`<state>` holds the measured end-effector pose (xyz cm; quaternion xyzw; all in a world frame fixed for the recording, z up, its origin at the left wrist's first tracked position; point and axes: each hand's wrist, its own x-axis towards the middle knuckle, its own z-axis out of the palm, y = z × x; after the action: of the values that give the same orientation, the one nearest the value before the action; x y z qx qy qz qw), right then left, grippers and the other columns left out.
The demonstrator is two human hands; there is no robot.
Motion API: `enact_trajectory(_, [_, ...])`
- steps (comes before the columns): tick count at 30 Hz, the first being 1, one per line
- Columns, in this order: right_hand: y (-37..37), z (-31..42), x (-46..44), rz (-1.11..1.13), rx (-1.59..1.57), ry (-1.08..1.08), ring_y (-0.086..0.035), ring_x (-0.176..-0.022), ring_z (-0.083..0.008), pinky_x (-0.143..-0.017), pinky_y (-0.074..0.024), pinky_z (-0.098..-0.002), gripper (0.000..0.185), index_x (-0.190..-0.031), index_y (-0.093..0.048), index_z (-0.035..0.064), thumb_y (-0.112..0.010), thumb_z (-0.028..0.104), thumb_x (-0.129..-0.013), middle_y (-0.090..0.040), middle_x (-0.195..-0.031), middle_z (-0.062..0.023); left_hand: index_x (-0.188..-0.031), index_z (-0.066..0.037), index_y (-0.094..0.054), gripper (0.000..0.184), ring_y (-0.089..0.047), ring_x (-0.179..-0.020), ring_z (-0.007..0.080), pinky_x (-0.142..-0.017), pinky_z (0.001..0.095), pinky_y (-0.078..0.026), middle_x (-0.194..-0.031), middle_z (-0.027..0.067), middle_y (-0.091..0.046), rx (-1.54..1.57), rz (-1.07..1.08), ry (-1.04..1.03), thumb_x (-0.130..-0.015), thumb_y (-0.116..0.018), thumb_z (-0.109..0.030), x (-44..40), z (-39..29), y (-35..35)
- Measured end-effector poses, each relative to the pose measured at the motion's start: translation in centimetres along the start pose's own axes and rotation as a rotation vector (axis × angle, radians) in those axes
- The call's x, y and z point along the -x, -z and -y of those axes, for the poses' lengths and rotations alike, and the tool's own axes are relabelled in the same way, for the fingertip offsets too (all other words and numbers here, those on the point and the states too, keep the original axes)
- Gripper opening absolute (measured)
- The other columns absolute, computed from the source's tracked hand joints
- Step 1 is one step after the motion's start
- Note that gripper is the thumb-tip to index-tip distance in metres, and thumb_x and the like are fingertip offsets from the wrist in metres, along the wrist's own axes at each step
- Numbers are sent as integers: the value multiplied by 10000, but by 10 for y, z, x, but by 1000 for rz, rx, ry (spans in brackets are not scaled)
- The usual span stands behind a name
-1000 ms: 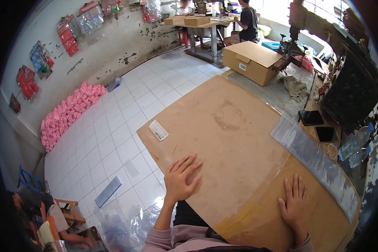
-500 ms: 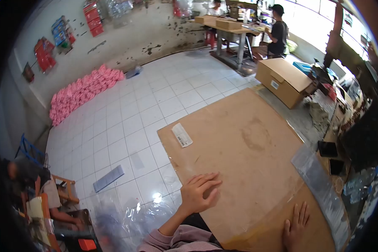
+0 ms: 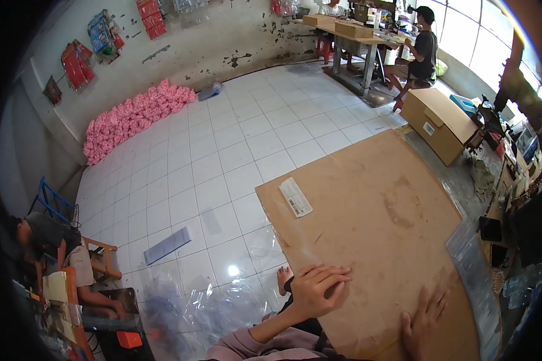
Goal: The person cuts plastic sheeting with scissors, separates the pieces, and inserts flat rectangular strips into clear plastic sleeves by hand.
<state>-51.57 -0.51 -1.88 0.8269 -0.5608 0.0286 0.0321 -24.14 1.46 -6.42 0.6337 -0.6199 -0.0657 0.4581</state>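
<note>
Two bare hands of yours show in the head view, both at the near part of the brown-topped bench (image 3: 367, 216), which slants out ahead of you. Taking its middle as the dial, your left hand (image 3: 320, 293) is at 7 o'clock, fingers together and bent, thumb apart from them, with nothing visible in it; whether it touches the top, you cannot tell. Your right hand (image 3: 424, 322) lies palm down at 5 o'clock, fingers slightly apart, holding nothing. You have a white label (image 3: 295, 197) on the bench at 10 o'clock and a clear plastic strip (image 3: 473, 265) along its edge near 3 o'clock. Beyond the bench, a cardboard box (image 3: 433, 135) stands at 1 o'clock.
</note>
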Motion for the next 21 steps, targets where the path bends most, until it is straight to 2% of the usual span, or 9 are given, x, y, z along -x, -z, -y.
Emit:
enact_trajectory(1, [2, 2, -10, 26, -31, 44, -143, -1350, -372, -1073, -83, -509, 656, -1346, -343, 20, -445, 406, -826, -172, -1458, -217, -808, -179, -677, 117, -621, -912, 104, -839, 335, -428, -967, -64, -673, -2, -8, 0, -717, -623, -129, 2, -3, -3])
enact_trajectory(4, [5, 7, -45, 137, -105, 134, -173, -1331, -400, -1042, -112, -575, 631, -1345, -366, 83, -507, 385, -808, -189, -1432, -259, -842, -179, -673, 135, -616, -920, 111, -851, 337, -426, -1002, -56, -660, -10, 18, -11, -723, -622, -145, 0, 0, -1])
enact_trajectory(8, [-13, 0, -99, 69, -142, 232, -178, -1335, -378, -1037, -130, -581, 647, -1364, -350, 177, -514, 467, -809, -208, -1445, -203, -1017, -205, -642, 275, -558, -1053, 165, -902, 352, -398, -1195, -10, -569, -144, 153, -29, -744, -622, -235, -7, -7, 5])
enact_trajectory(12, [-26, -6, -149, 10, -154, 232, -188, -1343, -343, -1043, -148, -573, 608, -1380, -317, 188, -463, 461, -856, -223, -1450, -165, -1176, -240, -571, 421, -449, -1199, 216, -981, 377, -327, -1337, 26, -451, -300, 251, -80, -770, -603, -350, -11, -9, 6])
enact_trajectory(13, [-27, -6, -153, -7, -162, 229, -189, -1345, -337, -1046, -152, -568, 600, -1383, -311, 188, -452, 456, -865, -224, -1451, -162, -1235, -272, -523, 465, -386, -1255, 208, -1029, 433, -255, -1369, 36, -413, -319, 312, -66, -796, -560, -421, -11, -5, 5])
enact_trajectory(16, [-35, -11, -145, -42, -198, 231, -201, -1342, -332, -1054, -158, -552, 581, -1382, -307, 184, -434, 445, -880, -225, -1451, -160, -1293, -304, -462, 518, -313, -1305, 219, -1040, 496, -213, -1423, 45, -334, -488, 374, -148, -811, -526, -483, -24, 1, 8])
enact_trajectory(17, [-33, -14, -138, -49, -200, 242, -206, -1341, -332, -1054, -160, -550, 577, -1381, -309, 183, -432, 444, -881, -229, -1449, -160, -1349, -332, -375, 566, -211, -1352, 262, -1048, 549, -158, -1474, 61, -223, -525, 452, -126, -831, -471, -539, -31, 10, 7])
enact_trajectory(20, [-34, -24, -105, -48, -203, 276, -220, -1335, -330, -1054, -166, -544, 568, -1375, -319, 180, -430, 442, -884, -245, -1442, -162, -1374, -327, -327, 583, -151, -1364, 315, -1043, 589, -128, -1492, 76, -157, -618, 428, -113, -849, -433, -557, -61, 40, 2])
enact_trajectory(21, [-32, -27, -90, -45, -200, 287, -225, -1333, -330, -1053, -168, -544, 565, -1372, -325, 179, -434, 440, -883, -253, -1438, -163, -1384, -327, -303, 592, -131, -1366, 328, -1037, 609, -113, -1496, 80, -134, -643, 456, -47, -854, -415, -565, -76, 46, 1])
